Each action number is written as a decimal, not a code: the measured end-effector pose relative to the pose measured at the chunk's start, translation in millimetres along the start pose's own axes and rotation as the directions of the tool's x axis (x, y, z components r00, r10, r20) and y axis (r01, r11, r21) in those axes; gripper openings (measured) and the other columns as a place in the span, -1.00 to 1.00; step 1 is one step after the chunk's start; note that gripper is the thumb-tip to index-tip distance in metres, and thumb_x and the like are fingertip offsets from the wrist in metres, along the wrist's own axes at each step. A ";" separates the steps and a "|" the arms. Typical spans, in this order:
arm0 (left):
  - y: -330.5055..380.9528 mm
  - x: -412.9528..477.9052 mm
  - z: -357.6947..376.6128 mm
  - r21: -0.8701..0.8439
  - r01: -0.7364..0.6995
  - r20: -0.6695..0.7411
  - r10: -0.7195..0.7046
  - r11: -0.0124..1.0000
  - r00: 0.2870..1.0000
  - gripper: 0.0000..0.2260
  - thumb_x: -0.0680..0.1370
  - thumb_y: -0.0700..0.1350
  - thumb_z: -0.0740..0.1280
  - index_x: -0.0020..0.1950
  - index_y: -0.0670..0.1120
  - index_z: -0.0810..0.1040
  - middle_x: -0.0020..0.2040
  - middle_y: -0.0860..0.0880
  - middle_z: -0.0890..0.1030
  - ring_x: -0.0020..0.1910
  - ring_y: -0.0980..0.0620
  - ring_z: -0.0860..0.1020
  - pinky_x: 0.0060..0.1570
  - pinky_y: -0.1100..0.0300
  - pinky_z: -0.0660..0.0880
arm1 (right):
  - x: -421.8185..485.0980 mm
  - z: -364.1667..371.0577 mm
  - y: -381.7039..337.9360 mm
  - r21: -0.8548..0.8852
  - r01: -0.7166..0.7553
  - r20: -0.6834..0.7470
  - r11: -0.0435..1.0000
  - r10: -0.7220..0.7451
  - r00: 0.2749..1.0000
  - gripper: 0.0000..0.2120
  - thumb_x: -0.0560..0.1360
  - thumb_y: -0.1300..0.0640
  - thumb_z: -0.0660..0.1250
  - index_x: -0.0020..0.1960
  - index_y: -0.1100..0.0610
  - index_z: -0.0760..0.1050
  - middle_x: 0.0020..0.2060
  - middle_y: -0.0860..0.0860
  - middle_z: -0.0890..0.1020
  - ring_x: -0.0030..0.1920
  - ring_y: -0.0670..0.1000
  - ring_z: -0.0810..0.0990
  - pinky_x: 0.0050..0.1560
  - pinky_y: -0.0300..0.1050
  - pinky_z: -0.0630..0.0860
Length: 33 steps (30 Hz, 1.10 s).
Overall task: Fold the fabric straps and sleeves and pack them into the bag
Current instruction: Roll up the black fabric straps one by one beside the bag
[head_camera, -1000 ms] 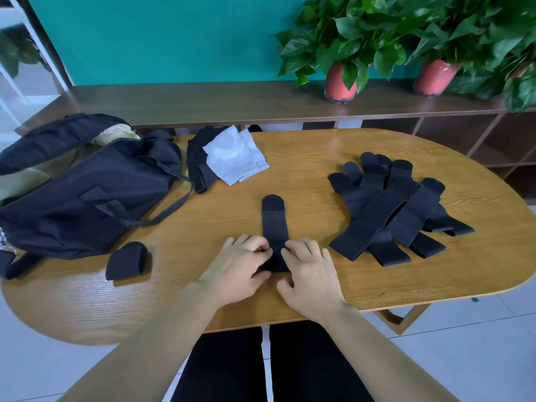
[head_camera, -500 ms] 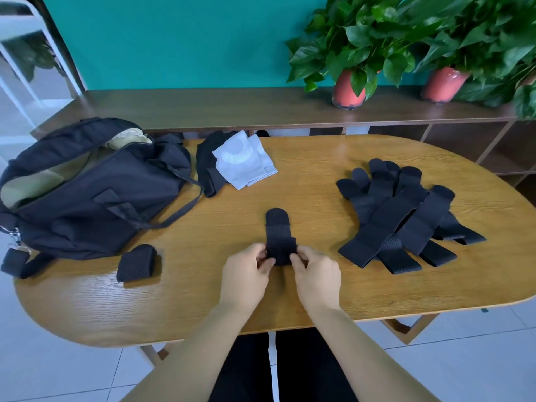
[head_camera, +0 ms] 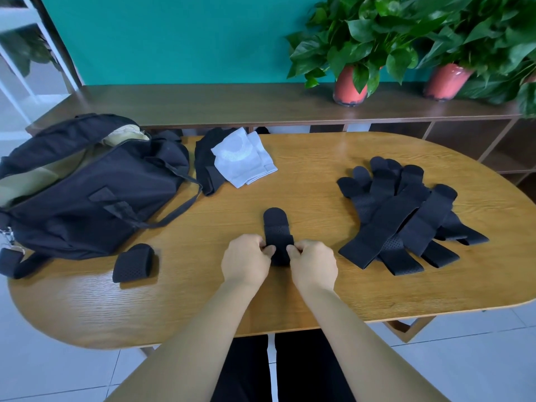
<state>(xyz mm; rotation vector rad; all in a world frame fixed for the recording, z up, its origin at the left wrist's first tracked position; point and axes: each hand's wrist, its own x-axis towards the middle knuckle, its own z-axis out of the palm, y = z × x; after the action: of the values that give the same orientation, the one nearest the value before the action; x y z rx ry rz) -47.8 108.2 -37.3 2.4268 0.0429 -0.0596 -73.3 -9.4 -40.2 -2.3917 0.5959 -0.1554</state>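
Head view: left hand [head_camera: 246, 258] and right hand [head_camera: 313, 261] pinch a black strap [head_camera: 277, 227] near the counter's [head_camera: 290, 309] front edge, rolling it; next, finish the roll toward its far end.

I sit at an oval wooden table [head_camera: 319, 175], its pale grain glossy where the light falls on it. Behind it runs a long, low sideboard [head_camera: 232, 103] of dark brown wood, with open cubbies [head_camera: 464, 140] under its right end. Two leafy plants stand on top: the left plant [head_camera: 362, 30] in a red pot [head_camera: 348, 85], the right plant [head_camera: 478, 33] in a second red pot [head_camera: 443, 82]. The wall [head_camera: 174, 39] behind is flat teal. At far left a white frame [head_camera: 17, 20] stands blurred in bright daylight. The floor [head_camera: 43, 372] under me is pale tile with thin grout lines, and a wooden table leg [head_camera: 401, 333] shows at the right.
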 end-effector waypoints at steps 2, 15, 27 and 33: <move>0.6 1.1 -1.0 0.012 0.010 -0.001 -0.010 1.000 1.000 -0.84 0.52 0.05 0.37 -0.11 -0.03 0.58 -0.30 -0.01 0.63 -0.26 0.01 0.62 -0.27 0.11 0.56 | 0.4 -1.2 -2.2 -0.012 -0.003 0.005 1.000 0.003 1.000 -0.78 0.55 0.05 0.28 -0.18 0.15 0.57 -0.33 0.01 0.59 -0.29 0.05 0.55 -0.33 -0.18 0.44; 3.3 -5.4 -7.1 0.325 -0.529 0.139 0.514 0.784 0.846 -0.72 0.55 -0.16 0.20 0.19 -0.04 0.60 0.13 0.04 0.62 0.14 0.00 0.49 0.08 0.14 0.44 | -2.0 -3.1 4.8 -0.176 0.340 -0.054 0.924 -0.354 0.934 -0.93 0.50 0.22 0.31 -0.03 0.16 0.54 -0.05 0.03 0.51 -0.15 0.09 0.54 -0.29 -0.14 0.40; -40.9 -34.5 -36.8 -0.085 -0.464 0.198 0.471 0.882 0.860 -0.69 0.60 -0.06 0.26 0.34 0.03 0.51 0.13 0.10 0.63 0.12 0.20 0.55 0.14 0.31 0.46 | -26.7 -20.8 30.9 0.054 0.621 0.192 0.782 -0.619 0.762 -0.70 0.50 0.19 0.34 0.22 0.07 0.55 0.08 -0.05 0.61 0.16 -0.04 0.46 0.15 -0.17 0.37; -32.3 -30.2 -16.4 -0.128 -0.252 -0.074 0.244 0.959 0.967 -0.95 0.54 -0.15 0.37 -0.09 -0.06 0.63 -0.23 0.06 0.65 -0.23 0.13 0.60 -0.19 0.22 0.53 | -23.0 -3.4 4.3 0.206 0.187 0.034 0.960 -0.198 0.980 -0.83 0.52 0.06 0.34 0.07 0.08 0.59 -0.10 -0.05 0.67 -0.09 -0.03 0.62 -0.06 -0.07 0.56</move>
<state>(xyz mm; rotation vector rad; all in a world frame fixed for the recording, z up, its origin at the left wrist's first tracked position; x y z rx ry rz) -79.0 142.9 -44.5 2.2776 -0.2247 0.1230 -96.2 -3.8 -39.3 -2.2444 0.3046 -0.2237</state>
